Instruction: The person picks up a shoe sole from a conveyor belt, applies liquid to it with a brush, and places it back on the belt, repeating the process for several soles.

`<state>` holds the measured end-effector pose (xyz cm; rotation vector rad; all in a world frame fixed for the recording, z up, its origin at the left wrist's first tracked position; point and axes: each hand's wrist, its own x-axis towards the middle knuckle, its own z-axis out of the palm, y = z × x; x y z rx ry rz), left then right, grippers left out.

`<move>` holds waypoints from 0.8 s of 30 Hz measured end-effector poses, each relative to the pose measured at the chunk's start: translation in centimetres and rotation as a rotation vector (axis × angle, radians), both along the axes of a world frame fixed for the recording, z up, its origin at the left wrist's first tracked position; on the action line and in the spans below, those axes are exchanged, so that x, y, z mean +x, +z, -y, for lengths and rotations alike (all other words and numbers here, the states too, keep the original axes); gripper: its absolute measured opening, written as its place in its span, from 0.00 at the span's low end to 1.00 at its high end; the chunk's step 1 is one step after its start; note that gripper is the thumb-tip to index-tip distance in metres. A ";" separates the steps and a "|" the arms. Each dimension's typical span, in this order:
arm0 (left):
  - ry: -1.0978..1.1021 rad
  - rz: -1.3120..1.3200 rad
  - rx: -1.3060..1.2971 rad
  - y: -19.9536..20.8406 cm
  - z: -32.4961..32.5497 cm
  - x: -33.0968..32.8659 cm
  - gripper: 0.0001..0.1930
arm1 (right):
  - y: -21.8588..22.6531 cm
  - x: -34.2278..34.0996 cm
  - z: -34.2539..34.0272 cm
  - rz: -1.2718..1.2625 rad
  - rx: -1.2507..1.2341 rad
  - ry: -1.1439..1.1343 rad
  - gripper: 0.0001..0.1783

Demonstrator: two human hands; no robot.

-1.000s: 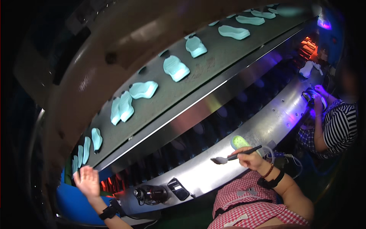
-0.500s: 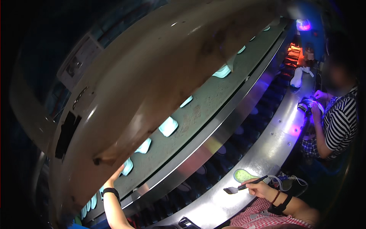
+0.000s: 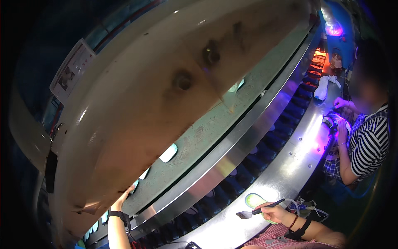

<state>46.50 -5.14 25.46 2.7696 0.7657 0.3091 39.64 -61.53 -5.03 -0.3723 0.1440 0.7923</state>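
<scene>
My left hand (image 3: 119, 202) reaches under the edge of the big beige hood (image 3: 137, 124). Its fingertips close on the edge of a pale blue-green shoe sole (image 3: 134, 185) on the grey-green conveyor belt (image 3: 199, 135); the hood hides part of fingers and sole. In my right hand (image 3: 273, 213) is a brush (image 3: 265, 208) with a black handle, its dark-tipped bristles pointing left above the shiny metal counter (image 3: 232, 230). Partly behind that hand lies a yellow-green, sole-shaped piece (image 3: 253, 199) on the counter.
More pale soles (image 3: 168, 153) ride the belt. A steel rail (image 3: 215, 166) separates it from a dark lower track (image 3: 244, 174) carrying several pieces. On the right a co-worker in a striped shirt (image 3: 369, 139) handles a shoe under purple light; a white shoe (image 3: 321, 89) stands beyond.
My view has shifted. My left hand is lower and slightly further left, still at a sole. The belt soles appear lower left. My right hand with the brush sits slightly lower and left.
</scene>
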 end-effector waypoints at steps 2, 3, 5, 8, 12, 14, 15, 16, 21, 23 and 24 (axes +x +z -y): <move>-0.019 0.030 -0.027 0.3 1.1 0.8 0.22 | 0.6 0.2 0.4 0.031 0.039 -0.008 0.14; -0.017 -0.035 0.001 0.9 4.3 2.4 0.21 | 0.5 0.1 0.5 0.024 0.036 -0.010 0.14; -0.078 -0.088 -0.090 2.4 10.2 3.8 0.19 | 0.2 0.2 0.8 0.017 -0.001 -0.044 0.13; -0.171 -0.103 -0.042 2.7 12.6 5.7 0.15 | 0.3 0.1 1.8 -0.008 0.025 -0.055 0.13; -0.336 -0.091 -0.228 1.8 18.5 9.6 0.14 | 0.6 0.0 2.7 -0.024 0.002 -0.070 0.13; -0.432 -0.087 -0.210 1.1 21.0 11.5 0.14 | 0.6 -0.2 2.9 -0.026 -0.022 -0.083 0.13; -0.483 -0.078 -0.152 -0.1 20.3 12.9 0.15 | 0.8 -0.2 2.7 -0.018 -0.023 -0.068 0.13; -0.472 -0.071 -0.155 -1.2 19.3 14.2 0.15 | 1.0 -0.4 2.6 -0.039 -0.034 -0.076 0.13; -0.420 -0.113 0.305 1.2 22.8 11.3 0.14 | 1.6 -1.1 2.6 -0.021 -0.027 -0.081 0.12; -0.389 -0.104 0.285 1.4 22.3 7.6 0.14 | 1.7 -1.2 2.7 -0.047 -0.047 -0.061 0.12; -0.491 -0.057 0.400 0.8 21.8 5.7 0.16 | 1.2 -1.2 2.7 -0.037 -0.072 -0.077 0.12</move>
